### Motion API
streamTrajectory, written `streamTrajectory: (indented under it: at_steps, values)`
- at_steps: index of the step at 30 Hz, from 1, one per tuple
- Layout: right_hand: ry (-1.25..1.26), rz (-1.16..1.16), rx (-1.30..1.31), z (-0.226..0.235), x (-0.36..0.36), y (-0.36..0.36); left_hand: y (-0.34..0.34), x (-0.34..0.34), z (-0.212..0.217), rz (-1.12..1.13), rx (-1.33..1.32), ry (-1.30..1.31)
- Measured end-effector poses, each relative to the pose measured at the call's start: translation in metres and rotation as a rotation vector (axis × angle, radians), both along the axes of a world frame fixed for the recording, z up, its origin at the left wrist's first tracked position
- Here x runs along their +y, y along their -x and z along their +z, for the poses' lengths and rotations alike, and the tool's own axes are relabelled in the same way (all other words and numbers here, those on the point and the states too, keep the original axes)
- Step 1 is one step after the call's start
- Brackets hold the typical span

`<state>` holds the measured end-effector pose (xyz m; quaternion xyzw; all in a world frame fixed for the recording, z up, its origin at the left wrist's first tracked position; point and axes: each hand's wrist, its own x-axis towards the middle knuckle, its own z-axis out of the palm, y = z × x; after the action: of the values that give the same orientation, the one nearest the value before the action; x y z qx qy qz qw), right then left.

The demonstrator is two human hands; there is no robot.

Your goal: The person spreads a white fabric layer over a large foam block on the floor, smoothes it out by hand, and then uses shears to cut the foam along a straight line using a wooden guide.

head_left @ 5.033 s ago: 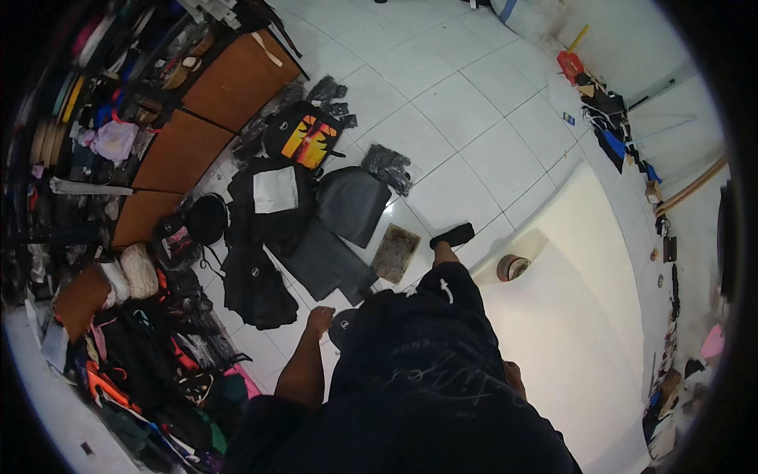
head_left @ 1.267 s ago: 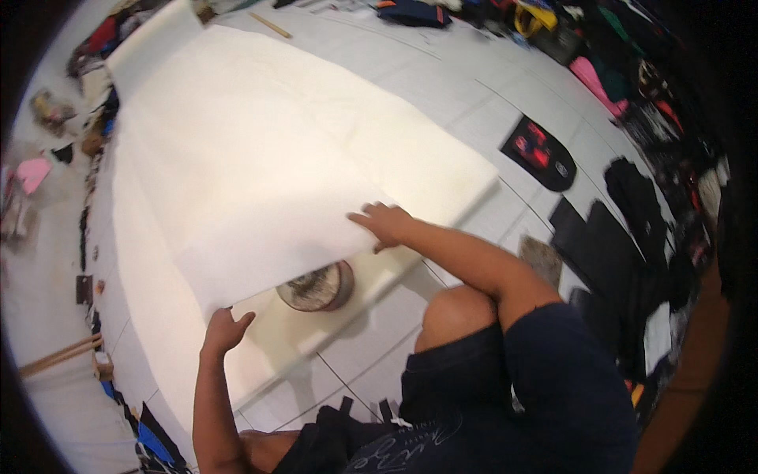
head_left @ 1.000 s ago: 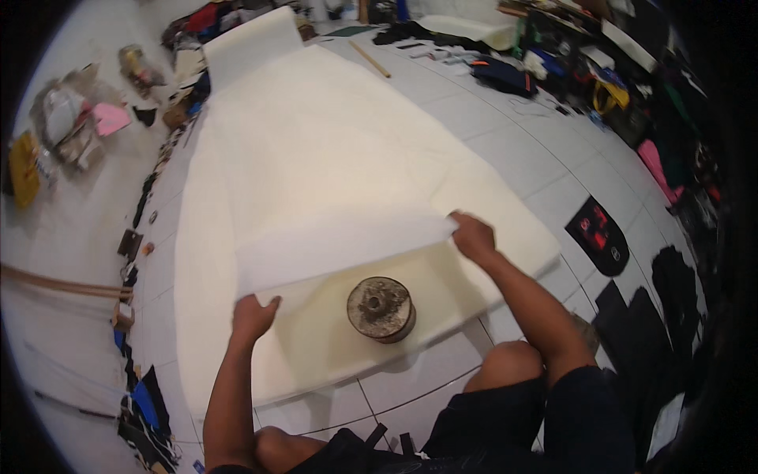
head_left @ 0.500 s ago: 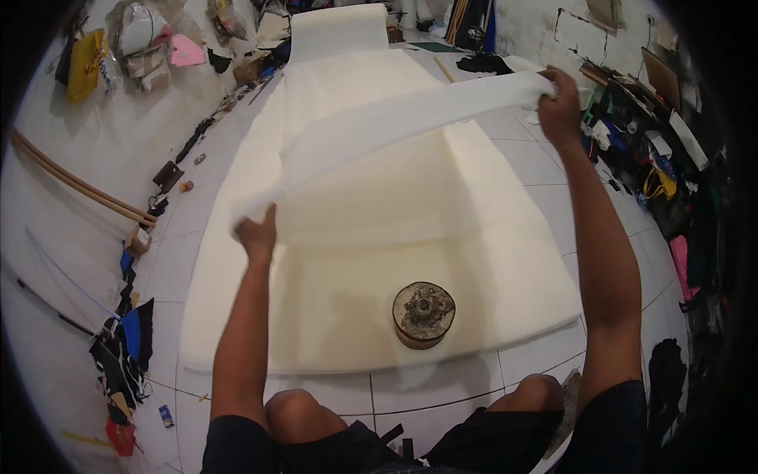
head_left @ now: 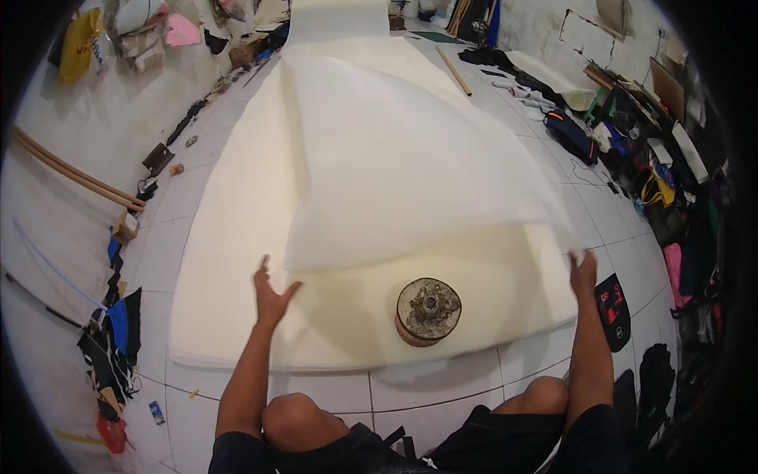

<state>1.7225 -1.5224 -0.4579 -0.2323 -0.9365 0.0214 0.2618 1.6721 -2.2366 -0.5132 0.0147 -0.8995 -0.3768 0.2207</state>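
A thin white foam sheet (head_left: 410, 166) billows in the air above a stack of white foam sheets (head_left: 237, 237) lying on the tiled floor. My left hand (head_left: 272, 288) hovers over the stack's near left part, fingers spread, holding nothing. My right hand (head_left: 584, 272) is raised at the stack's near right edge, just below the loose sheet's corner, fingers apart. A round rusty metal weight (head_left: 428, 310) stands on the stack between my hands. My knees are at the stack's near edge.
Long wooden poles (head_left: 71, 170) lie along the left wall. A wooden stick (head_left: 454, 71) rests beside the foam's far right. Bags, tools and cloth pieces (head_left: 632, 150) crowd the right side. A black panel with red print (head_left: 612, 304) lies by my right arm.
Both hands held the thin sheet high half a second ago. They have dropped toward the stack and let go, and the sheet now floats down over the foam.
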Motion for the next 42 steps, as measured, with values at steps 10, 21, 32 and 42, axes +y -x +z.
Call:
streamTrajectory:
  at_steps: [10, 21, 32, 42]
  values:
    - [0.218, -0.192, -0.519, -0.047, -0.033, -0.016, 0.064, -0.040, 0.009, 0.141, 0.053, -0.121]
    - [0.366, -0.097, -0.356, -0.056, -0.051, 0.018, 0.046, 0.057, 0.361, -0.059, 1.039, 0.883]
    - [0.150, -0.128, 0.262, -0.040, 0.062, -0.019, -0.124, -0.004, 0.020, -0.123, -0.137, 0.599]
    - [-0.043, -0.172, 0.347, -0.002, 0.032, -0.030, -0.155, -0.049, -0.079, 0.541, 0.008, 0.176]
